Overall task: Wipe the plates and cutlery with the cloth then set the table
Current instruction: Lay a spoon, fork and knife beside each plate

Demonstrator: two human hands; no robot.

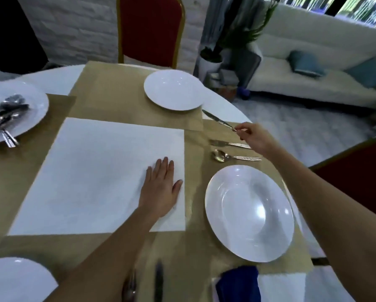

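At the near edge a dark blue cloth (239,282) is lying bunched on the table, soft and easy to gather anywhere, and two blurred pieces of cutlery (158,280) are resting just left of it. Beyond them, the left hand (161,190) is lying flat and released, fingers spread, pressing on the right part of a white sheet (95,171) spread over the tan mats. To its right a wide white plate (248,212) is sitting on its mat; it is looking glossy, probably slippery and breakable, so it would best be taken by the rim with both hands. Just past it a spoon (235,156) and a fork (228,143) are lying side by side, handles pointing right. Further on, the right hand (252,136) is pinching the handle tip of a knife (218,120) between thumb and fingertips, the blade pointing toward the far plate (171,90). The knife is thin, stiff and light, but such an end grip is likely letting it swing; whether its blade is touching the table cannot be told. At far left another plate (28,101) is carrying a heap of cutlery (4,116), likely awaiting wiping.
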